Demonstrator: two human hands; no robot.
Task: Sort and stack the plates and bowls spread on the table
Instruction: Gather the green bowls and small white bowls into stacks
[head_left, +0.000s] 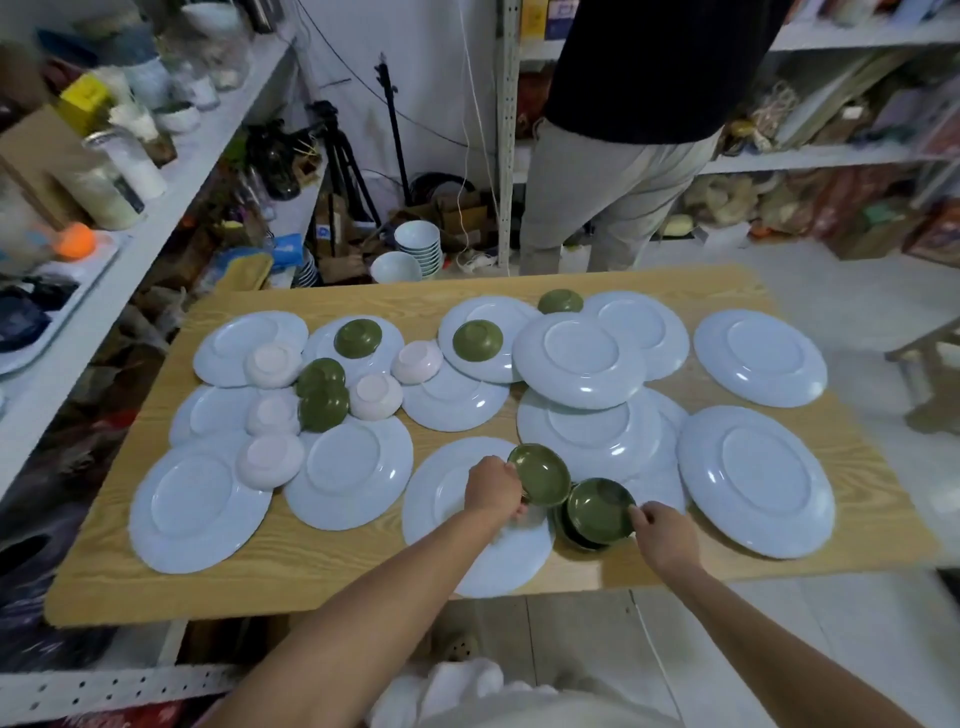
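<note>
On the light wooden desk (363, 582) lie many round pale blue plates (756, 480), most of them upside down and several overlapping, with small pink bowls (270, 460) and small olive-green bowls (357, 338) resting upturned on and between them, mostly toward the left and middle. Near the front edge, the left hand (492, 487) has its fingers (519, 512) closed around the rim of a green glazed bowl (539, 474), held tilted with its hollow facing the camera, above a pale blue plate (452, 551). Just to its right stands a short stack of green bowls (597, 512), hollow side up, on the desk between the plates. The right hand (667, 535) touches the near right rim of the top bowl, its fingers curled on the edge. Beyond the far side of the desk a person in a dark top and grey trousers (613, 171) stands facing cluttered shelves (831, 156), and a stack of pale bowls (418, 249) sits on the floor.
</note>
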